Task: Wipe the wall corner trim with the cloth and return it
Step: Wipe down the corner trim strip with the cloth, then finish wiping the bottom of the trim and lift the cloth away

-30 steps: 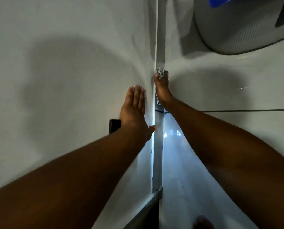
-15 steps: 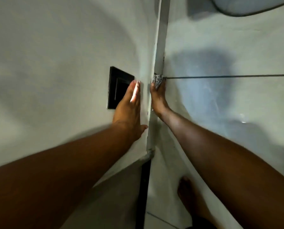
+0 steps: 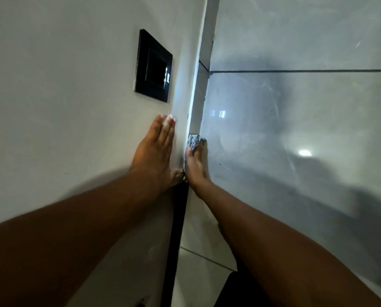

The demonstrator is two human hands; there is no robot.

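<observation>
A pale corner trim (image 3: 204, 63) runs up the edge where the painted wall meets the glossy tiled wall. My right hand (image 3: 195, 166) presses a grey cloth (image 3: 195, 141) flat against the lower part of that trim; the cloth sticks out past my fingertips. To the left of the corner, my left hand (image 3: 156, 151) lies flat on the painted wall, fingers together and straight, holding nothing. Its thumb nearly touches my right hand at the corner.
A black switch plate (image 3: 153, 66) is mounted on the painted wall above my left hand. A dark grout line (image 3: 296, 71) crosses the tiled wall. Below the hands a black skirting strip (image 3: 174, 240) runs down to the tiled floor (image 3: 198, 278).
My right hand has slid the cloth down the trim, from above the grout line to well below it. My left hand has moved down the wall too, now under the switch plate.
</observation>
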